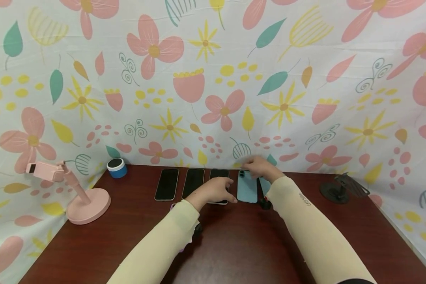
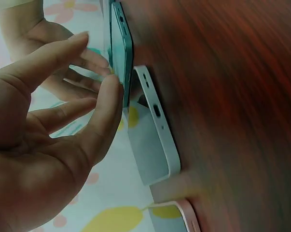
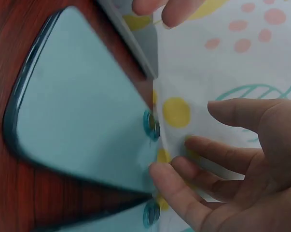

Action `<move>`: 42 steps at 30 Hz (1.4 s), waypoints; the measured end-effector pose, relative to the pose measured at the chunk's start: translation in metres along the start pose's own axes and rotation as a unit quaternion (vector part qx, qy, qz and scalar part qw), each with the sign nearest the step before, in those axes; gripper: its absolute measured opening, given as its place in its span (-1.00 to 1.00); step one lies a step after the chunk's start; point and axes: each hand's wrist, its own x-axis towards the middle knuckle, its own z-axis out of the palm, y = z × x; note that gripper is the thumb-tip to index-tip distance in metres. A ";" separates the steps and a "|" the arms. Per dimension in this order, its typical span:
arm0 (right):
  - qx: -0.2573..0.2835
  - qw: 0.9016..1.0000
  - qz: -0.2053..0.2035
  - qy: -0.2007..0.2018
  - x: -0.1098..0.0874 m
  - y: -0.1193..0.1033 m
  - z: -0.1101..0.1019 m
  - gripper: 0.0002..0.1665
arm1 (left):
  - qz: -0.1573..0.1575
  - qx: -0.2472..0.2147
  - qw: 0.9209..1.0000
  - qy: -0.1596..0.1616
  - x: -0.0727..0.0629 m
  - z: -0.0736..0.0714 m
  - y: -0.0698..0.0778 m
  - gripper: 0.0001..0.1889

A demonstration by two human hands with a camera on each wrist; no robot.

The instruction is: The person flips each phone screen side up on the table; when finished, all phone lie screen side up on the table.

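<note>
Along the far side of the desk [image 1: 234,244], right of the pink phone stand [image 1: 88,207] and the blue jar [image 1: 117,169], three phones lie screen up: the first phone [image 1: 167,184], the second phone [image 1: 193,182] and the third phone [image 1: 219,173]. Next, the pale blue phone [image 1: 247,188] lies back up, then a slanted blue phone [image 1: 264,184], partly behind a sleeve. The row seems mostly laid out, its right end looking least settled. Over the third phone hangs the left hand [image 1: 214,191], its fingers spread, thumb apart, holding nothing. Farther right, the right hand [image 1: 260,166] bends over the pale blue phone's camera end, fingers loosely curved around nothing; whether a fingertip touches it, I cannot tell.
</note>
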 end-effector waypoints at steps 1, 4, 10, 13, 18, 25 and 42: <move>-0.002 1.000 0.000 -0.001 0.000 0.001 -0.001 -0.37 | 0.000 -0.003 1.000 0.001 0.001 0.001 0.001 -0.20; -0.006 1.000 0.002 -0.001 -0.001 0.004 -0.003 -0.37 | -0.001 -0.006 1.000 0.006 0.004 0.005 0.005 -0.21; -0.025 1.000 0.009 -0.001 -0.001 0.010 -0.003 -0.36 | -0.001 -0.009 1.000 0.006 0.012 0.013 0.009 -0.18; -0.031 0.999 0.011 -0.003 0.000 0.013 -0.002 -0.36 | 0.001 0.000 1.000 0.009 0.014 0.015 0.011 -0.19; -0.063 0.998 0.003 0.006 0.000 0.013 -0.002 -0.43 | 0.000 0.031 1.000 -0.004 0.017 0.015 0.013 -0.22; -0.128 0.992 -0.004 0.019 0.007 0.010 0.001 -0.54 | 0.012 0.077 0.997 -0.022 0.018 0.017 0.016 -0.26; -0.181 0.983 -0.007 0.014 0.009 0.007 0.007 -0.40 | 0.007 0.157 0.987 0.021 0.029 0.032 0.029 -0.44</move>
